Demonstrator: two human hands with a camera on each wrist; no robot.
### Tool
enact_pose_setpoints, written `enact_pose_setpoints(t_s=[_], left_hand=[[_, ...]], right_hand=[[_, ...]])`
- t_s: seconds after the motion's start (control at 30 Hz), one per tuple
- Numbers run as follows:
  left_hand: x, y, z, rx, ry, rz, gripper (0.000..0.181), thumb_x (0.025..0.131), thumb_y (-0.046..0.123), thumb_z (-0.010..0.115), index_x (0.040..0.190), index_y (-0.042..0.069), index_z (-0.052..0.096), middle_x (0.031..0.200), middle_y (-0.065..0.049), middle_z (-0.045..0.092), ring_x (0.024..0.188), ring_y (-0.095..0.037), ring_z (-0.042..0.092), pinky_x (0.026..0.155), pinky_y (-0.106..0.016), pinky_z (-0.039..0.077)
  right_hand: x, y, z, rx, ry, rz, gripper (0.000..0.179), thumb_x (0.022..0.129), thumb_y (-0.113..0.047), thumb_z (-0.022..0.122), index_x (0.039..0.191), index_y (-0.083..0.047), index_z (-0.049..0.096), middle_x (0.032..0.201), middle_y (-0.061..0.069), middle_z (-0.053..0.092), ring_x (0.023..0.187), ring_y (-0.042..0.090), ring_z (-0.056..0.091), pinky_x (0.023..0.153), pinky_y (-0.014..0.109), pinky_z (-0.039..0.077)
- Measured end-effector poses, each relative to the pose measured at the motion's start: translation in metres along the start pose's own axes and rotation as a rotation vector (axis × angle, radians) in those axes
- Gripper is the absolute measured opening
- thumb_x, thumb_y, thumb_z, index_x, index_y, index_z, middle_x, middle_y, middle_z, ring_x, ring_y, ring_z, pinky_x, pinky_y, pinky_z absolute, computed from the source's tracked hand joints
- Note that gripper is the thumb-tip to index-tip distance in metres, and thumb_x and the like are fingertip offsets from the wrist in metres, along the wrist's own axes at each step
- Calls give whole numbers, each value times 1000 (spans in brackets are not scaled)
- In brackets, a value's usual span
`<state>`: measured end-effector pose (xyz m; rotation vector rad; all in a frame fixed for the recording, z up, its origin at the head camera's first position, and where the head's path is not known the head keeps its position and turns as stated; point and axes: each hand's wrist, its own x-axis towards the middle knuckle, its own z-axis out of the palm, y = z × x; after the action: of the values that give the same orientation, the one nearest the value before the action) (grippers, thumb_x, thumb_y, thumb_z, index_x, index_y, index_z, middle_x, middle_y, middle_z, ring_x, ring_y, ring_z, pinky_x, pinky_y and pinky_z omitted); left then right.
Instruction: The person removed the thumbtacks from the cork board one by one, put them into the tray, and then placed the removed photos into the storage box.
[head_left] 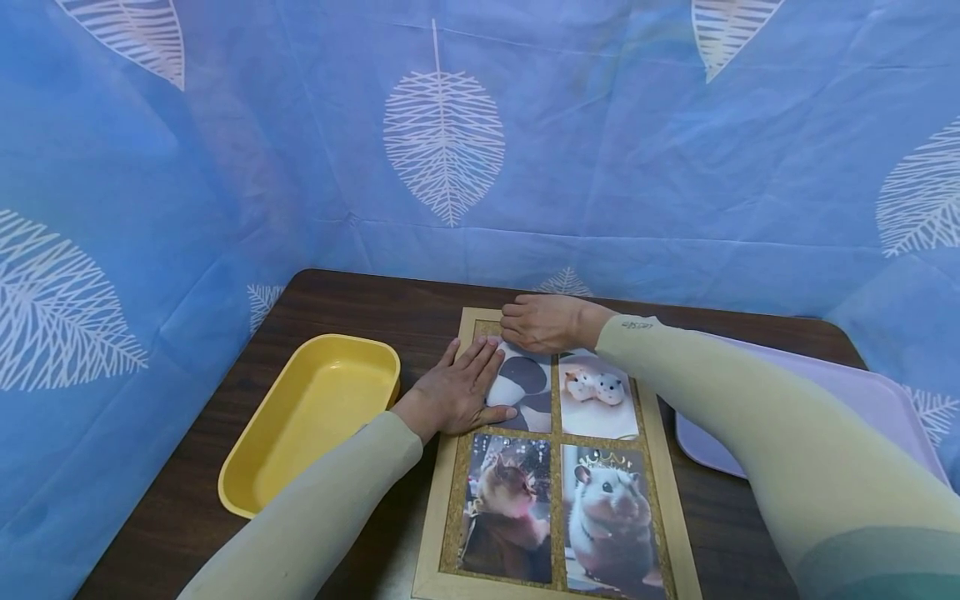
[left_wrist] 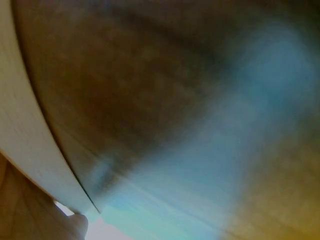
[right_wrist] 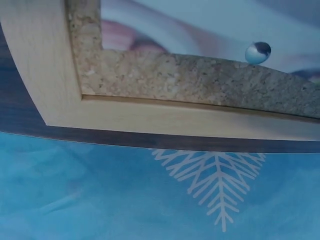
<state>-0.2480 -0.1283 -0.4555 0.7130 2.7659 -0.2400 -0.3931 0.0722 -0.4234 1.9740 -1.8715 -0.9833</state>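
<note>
A wood-framed cork board (head_left: 444,517) lies on the table, bearing several animal photos. My left hand (head_left: 457,387) rests with spread fingers on the upper-left photo (head_left: 525,387), which shows grey and white shapes. Curled over that photo's top edge is my right hand (head_left: 551,323); its fingertips and anything between them are hidden. Right of it is the photo of two small white animals (head_left: 596,396). The right wrist view shows a shiny round thumbtack (right_wrist: 257,52) at a photo's edge, by the frame corner. Part of my left hand (left_wrist: 37,212) shows in the left wrist view.
A yellow tray (head_left: 258,412) stands left of the board. On the right, a lilac tray (head_left: 847,367) lies partly behind my right forearm. The dark wooden table (head_left: 360,296) ends at a blue leaf-patterned curtain (head_left: 570,167).
</note>
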Motion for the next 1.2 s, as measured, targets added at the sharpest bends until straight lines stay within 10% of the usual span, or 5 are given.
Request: enact_pose_setpoints(t_s=[1.2], left_hand=[[3, 0, 3, -5, -12, -3, 99, 100, 83, 15, 170, 17, -7, 178, -2, -14, 165, -22, -11, 132, -53, -5]], right_hand=[[2, -2, -3, 139, 12, 86, 27, 113, -24, 44, 122, -7, 64, 115, 9, 66, 100, 25, 55, 90, 43, 47]])
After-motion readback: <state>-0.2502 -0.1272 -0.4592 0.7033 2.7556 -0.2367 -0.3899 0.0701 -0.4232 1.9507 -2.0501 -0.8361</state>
